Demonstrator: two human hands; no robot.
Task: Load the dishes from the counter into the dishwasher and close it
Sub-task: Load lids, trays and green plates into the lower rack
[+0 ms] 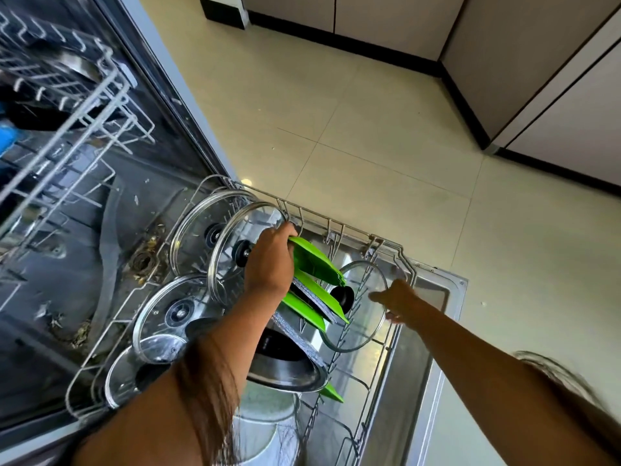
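The dishwasher's lower rack is pulled out over the open door. My left hand grips the top edge of a green board standing in the rack, with more green boards just below it. My right hand holds the rim of a glass lid with a black knob, upright between the tines. Several other glass lids stand on the rack's left side. A steel pan leans beneath my left forearm.
The upper rack is slid out at top left, holding dark items and something blue. Beige floor tiles stretch beyond the door, bounded by cabinets at top right. A white vessel sits at the rack's near end.
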